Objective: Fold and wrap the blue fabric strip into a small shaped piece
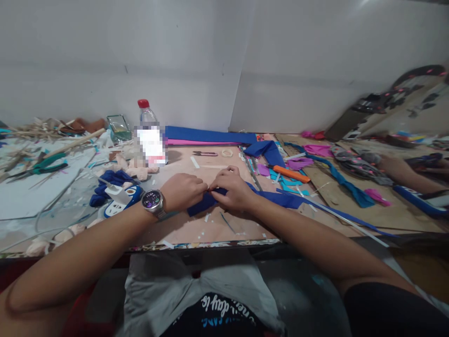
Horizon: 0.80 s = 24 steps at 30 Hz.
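My left hand (184, 192) and my right hand (231, 189) meet over the middle of the table, fingertips close together. Both are closed on a dark blue fabric strip (201, 206). One end of the strip slants out below my left fingers, and blue cloth stretches away to the right past my right forearm. My fingers cover the part of the strip they pinch. Beyond my hands lie thread snips (205, 153) and a pale ring-shaped roll (227, 152). An orange utility knife (289, 173) rests right of my right hand among blue and purple scraps.
A white and blue power strip (122, 201) with a plug sits beside my left wrist. Behind it stands a red-capped bottle (143, 110). Green-handled pliers (49, 164) lie far left. Folded blue cloth (210, 135) runs along the wall. Another person's arm (407, 173) reaches in at right.
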{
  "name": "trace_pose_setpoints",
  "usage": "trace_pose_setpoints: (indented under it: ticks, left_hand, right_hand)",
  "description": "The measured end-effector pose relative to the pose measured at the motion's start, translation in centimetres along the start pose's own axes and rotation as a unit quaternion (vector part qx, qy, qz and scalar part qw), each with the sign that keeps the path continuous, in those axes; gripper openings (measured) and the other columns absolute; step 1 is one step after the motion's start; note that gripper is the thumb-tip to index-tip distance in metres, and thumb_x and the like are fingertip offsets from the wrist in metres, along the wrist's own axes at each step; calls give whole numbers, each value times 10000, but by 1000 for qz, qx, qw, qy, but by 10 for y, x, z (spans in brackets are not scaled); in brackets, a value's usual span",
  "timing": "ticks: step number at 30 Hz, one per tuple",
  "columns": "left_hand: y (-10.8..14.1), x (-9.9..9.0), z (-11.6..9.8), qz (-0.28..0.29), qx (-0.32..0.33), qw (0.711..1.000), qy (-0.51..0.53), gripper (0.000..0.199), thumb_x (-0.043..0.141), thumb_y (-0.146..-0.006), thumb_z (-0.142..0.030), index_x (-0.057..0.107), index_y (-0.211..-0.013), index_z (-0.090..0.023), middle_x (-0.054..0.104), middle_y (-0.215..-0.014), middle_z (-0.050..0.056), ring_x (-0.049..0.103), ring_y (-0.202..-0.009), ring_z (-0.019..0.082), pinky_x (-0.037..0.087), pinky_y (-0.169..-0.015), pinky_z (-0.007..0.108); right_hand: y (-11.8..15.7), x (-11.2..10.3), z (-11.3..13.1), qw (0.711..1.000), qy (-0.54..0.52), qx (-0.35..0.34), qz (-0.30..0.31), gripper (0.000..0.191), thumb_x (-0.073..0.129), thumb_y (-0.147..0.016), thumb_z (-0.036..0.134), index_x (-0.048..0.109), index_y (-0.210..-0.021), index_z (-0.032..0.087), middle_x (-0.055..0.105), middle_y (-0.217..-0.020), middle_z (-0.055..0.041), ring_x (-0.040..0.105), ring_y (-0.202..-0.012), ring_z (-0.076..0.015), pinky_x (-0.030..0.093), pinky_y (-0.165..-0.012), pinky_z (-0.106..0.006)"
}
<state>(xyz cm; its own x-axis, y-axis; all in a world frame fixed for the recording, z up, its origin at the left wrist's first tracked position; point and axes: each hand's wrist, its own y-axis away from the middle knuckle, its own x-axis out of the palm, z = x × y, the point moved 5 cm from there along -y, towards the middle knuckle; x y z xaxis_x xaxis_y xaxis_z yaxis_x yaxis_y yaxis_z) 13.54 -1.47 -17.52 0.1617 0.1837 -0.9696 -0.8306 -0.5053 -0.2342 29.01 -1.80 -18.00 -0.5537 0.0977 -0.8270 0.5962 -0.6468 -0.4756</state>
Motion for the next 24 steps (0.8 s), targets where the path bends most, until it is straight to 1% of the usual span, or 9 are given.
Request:
trace_pose_setpoints:
  ticks: [3, 6, 12, 17, 21, 24]
  left_hand:
    - [0, -2, -3, -1, 40, 998, -48, 183, 546, -959, -215, 702, -888, -152, 709, -805, 71, 638, -733, 183, 449, -690, 307]
    - [0, -3, -6, -2, 56, 996, -66, 156, 572, -965, -218, 694, -898, -150, 707, -810, 74, 646, -748, 196, 464, -701, 322]
    - [2, -3, -8, -19, 55, 996, -72, 143, 573, -975, -212, 683, -911, -146, 707, -815, 78, 647, -757, 189, 476, -729, 318]
    - [2, -3, -7, -26, 54, 996, -60, 170, 557, -977, -228, 680, -894, -146, 703, -801, 84, 639, -729, 189, 480, -718, 323]
    - [2, -5, -7, -28, 61, 996, -67, 152, 563, -972, -230, 668, -897, -151, 698, -790, 76, 631, -710, 195, 470, -694, 326]
    - [2, -6, -8, -40, 67, 996, -50, 179, 532, -992, -232, 656, -891, -153, 688, -778, 71, 620, -703, 186, 466, -695, 320]
  right_hand:
    - [0, 1, -1, 1000, 3, -3, -1, 56, 681, -891, 228, 728, -860, 232, 790, -868, -11, 630, -917, -217, 253, -1017, -461]
    - [0, 0, 0, 1000, 4, -5, -5, 38, 694, -878, 216, 729, -864, 227, 787, -865, -11, 636, -913, -213, 258, -1013, -458]
    - [0, -1, 1, 1000, 10, 4, 4, 56, 682, -884, 221, 737, -881, 224, 796, -879, -24, 634, -931, -226, 252, -1010, -467]
    - [0, 1, -1, 1000, 14, 7, 5, 69, 672, -892, 233, 740, -904, 230, 801, -888, -21, 632, -941, -233, 245, -1004, -470]
    - [0, 1, 1, 1000, 0, 8, -1, 63, 648, -895, 226, 709, -896, 214, 784, -892, -28, 640, -924, -223, 258, -1001, -458]
    - [-1, 1, 3, 1000, -14, 12, 4, 61, 618, -895, 223, 676, -894, 205, 765, -909, -42, 636, -908, -219, 274, -987, -448]
